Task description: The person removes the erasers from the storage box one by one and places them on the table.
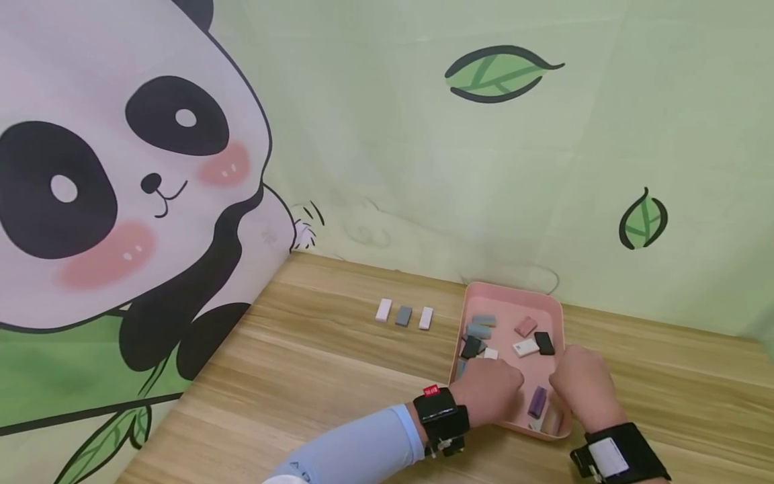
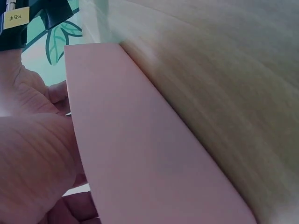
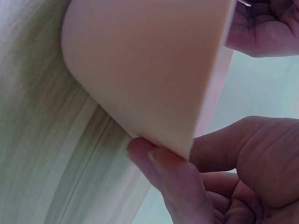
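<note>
And here is the shallow pink tray with rounded corners [image 1: 514,310], apparently plastic, set flat on the wood-grained tabletop [image 1: 272,376], its mouth facing up. Its right wall is pinched by the right hand [image 1: 586,386], the thumb inside and two fingers outside. Over the tray's near-left part, the left hand [image 1: 491,390] is bent, fingers curled; whether anything is gripped cannot be told. For good work here, the wall should be held lightly and the base kept level, so that no small block slides.

The tray's long axis runs from the near edge away toward the pale green printed backdrop [image 1: 393,134]. Inside, the purple oblong block [image 1: 537,402] is pointed much the same way, tipped a little rightward at its far end. A black rectangular block [image 1: 544,343] and a white rectangular block [image 1: 525,347] are seen farther in, side by side. Outside, to the left, a grey rectangular block [image 1: 404,316] is flanked by two whitish ones, long axes all roughly front to back.
</note>
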`<state>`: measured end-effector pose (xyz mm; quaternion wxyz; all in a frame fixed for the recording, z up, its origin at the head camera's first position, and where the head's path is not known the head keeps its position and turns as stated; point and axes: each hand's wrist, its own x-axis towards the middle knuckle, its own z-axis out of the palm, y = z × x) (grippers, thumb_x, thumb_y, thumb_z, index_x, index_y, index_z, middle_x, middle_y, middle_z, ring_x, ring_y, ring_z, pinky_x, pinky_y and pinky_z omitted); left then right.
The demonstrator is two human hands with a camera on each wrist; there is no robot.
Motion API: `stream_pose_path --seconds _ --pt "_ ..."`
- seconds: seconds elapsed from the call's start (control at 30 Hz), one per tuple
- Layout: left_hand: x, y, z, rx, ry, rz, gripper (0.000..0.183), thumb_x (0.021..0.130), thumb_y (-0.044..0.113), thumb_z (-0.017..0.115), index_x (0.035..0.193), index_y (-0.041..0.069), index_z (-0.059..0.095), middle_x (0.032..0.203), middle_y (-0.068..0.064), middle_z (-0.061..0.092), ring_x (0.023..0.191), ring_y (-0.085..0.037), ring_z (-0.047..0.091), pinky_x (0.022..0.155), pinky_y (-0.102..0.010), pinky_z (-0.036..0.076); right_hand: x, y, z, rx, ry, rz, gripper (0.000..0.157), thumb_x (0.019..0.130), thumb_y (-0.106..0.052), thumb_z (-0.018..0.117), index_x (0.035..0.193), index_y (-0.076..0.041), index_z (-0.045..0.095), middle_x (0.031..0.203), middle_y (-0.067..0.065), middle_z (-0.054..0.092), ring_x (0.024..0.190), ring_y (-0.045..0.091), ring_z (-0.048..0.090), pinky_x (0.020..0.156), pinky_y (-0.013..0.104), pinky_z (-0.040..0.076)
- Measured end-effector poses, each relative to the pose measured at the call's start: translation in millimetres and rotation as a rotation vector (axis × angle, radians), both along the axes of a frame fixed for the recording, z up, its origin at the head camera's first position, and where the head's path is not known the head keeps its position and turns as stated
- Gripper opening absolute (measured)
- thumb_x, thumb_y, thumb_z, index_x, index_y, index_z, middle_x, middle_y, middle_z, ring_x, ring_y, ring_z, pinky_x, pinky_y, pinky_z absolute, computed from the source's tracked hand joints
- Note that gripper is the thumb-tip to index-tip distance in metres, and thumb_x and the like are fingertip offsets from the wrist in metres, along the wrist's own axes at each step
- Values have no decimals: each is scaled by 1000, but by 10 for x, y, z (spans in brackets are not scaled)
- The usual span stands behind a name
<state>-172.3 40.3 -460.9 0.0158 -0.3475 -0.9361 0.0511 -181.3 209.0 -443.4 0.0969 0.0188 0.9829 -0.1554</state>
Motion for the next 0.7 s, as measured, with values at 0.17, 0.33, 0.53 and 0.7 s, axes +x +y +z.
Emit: stream_pose_path --seconds 0.17,0.33,0.53,0.7 --pt "-57 -28 5 66 -36 -17 10 90 23 57 84 27 63 67 12 55 56 -3 46 44 -22 38 -3 2 -8 9 4 1 16 82 -8 58 69 2 56 60 8 48 53 20 50 47 26 35" --pt "-137 -96 109 186 -101 3 7 87 19 61 90 24 65 70 12 54 58 -2 45 46 -17 35 -6 3 -12 13 12 -2 16 81 -8 59 70 3 57 61 9 49 54 20 49 47 27 35" --pt "-255 -271 289 323 -216 81 25 83 7 62 105 18 64 93 9 64 68 -2 51 53 -13 38 5 -7 -7 8 17 -4 16 80 -6 57 65 1 55 60 8 49 53 20 49 47 27 35" --pt "-425 -528 439 455 -207 144 26 83 6 62 108 14 64 103 3 67 76 -4 55 58 -14 42 -7 2 -22 -1 12 -14 15 80 -6 57 68 2 56 60 9 50 53 20 50 46 27 35"
